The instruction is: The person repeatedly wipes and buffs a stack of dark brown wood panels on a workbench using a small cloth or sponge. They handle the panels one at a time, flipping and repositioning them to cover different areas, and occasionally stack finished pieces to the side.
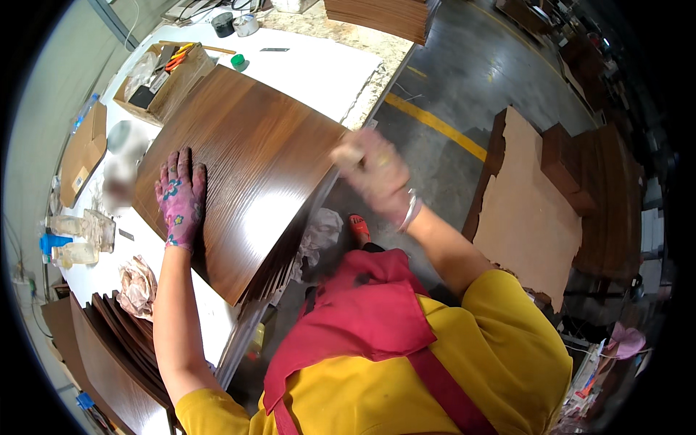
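Observation:
A stack of dark brown wood-grain panels (246, 138) lies on the white-covered workbench, its layered edges fanning out toward me. My left hand (181, 196), in a stained pink flower-patterned glove, rests flat on the top panel near its left edge, fingers stretched out. At the panel's right edge is my right hand (375, 174), gloved too and blurred by motion. Its fingers look curled around something small and pale, too smeared to name. Whether that hand touches the edge, I cannot tell.
A cardboard box (163, 83) of tools stands behind the stack, near a green cap (238, 61) and small tins (233, 25). Bottles (72, 243) and crumpled paper (138, 286) sit on the left. More panels (119, 341) stand lower left; a cardboard-covered stack (529, 210) is right.

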The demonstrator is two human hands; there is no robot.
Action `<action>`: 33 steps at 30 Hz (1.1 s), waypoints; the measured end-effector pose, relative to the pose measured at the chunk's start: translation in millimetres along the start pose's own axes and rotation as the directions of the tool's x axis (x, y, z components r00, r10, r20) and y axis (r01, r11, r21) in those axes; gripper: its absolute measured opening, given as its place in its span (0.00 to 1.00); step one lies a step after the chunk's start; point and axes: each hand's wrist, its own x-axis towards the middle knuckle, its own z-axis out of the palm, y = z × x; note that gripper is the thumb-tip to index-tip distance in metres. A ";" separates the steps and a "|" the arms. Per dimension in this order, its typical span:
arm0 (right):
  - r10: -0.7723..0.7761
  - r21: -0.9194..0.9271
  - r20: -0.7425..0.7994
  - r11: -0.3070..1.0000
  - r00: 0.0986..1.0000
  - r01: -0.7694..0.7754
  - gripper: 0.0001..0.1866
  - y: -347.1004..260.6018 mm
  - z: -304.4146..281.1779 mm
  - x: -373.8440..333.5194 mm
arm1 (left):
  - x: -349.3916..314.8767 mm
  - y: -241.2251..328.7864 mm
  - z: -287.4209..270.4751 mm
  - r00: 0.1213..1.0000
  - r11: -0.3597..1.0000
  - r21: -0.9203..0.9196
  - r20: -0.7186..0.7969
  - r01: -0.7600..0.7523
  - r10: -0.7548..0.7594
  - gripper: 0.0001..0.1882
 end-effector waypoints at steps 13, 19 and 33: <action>-0.190 -0.211 0.083 0.956 0.978 0.203 0.09 -54.5 70.2 -42.7 | -4.1 -0.6 -1.1 0.998 0.998 -0.070 -0.059 0.001 -0.006 0.29; -0.335 0.116 0.157 0.940 0.929 0.319 0.09 -98.1 131.8 -83.1 | -3.9 3.1 -2.8 0.997 0.995 -0.104 -0.075 0.000 -0.007 0.29; -0.018 0.577 0.501 0.752 0.865 -0.319 0.15 -109.3 46.7 49.0 | -43.2 13.4 -17.8 0.809 0.846 -0.162 -0.426 -0.508 0.404 0.11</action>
